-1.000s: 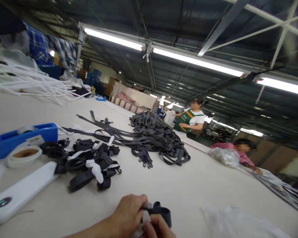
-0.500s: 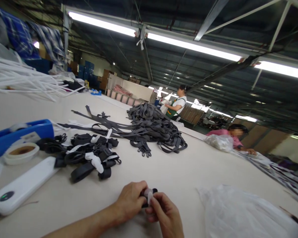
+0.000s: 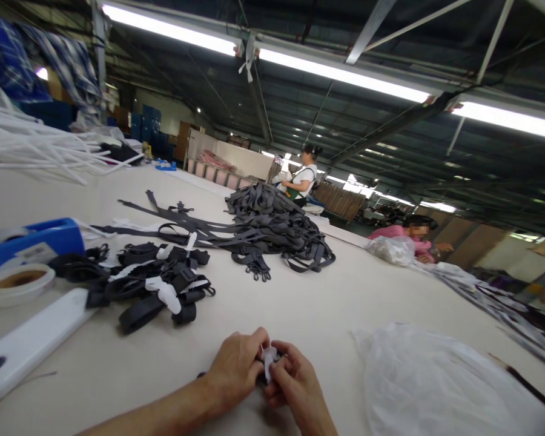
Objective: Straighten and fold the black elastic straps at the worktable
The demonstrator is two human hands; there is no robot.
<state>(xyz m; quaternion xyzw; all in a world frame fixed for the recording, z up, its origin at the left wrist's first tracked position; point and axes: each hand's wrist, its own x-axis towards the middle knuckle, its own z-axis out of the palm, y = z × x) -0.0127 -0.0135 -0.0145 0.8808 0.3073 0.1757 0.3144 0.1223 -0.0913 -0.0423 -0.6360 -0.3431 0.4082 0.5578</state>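
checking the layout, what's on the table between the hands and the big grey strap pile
Nothing: in the head view, bare table runs from the hands to the grey strap pile; the taped black bundles lie off to the left.

Both hands met low over the pale table [image 3: 327, 303]. The left hand [image 3: 238, 363] and right hand [image 3: 295, 381] pinched a small white tab [image 3: 267, 358] wrapped on a dark rolled strap [image 3: 277, 354], mostly hidden between the fingers. To the left lay a bunch of rolled black straps [image 3: 149, 284], a white flat device [image 3: 31, 342], a tape roll [image 3: 16, 283] and a blue dispenser [image 3: 31, 242]. Farther off sat a heap of grey straps [image 3: 277, 233]. A clear plastic bag [image 3: 427, 387] lay to the right. Two other people worked at the far side.
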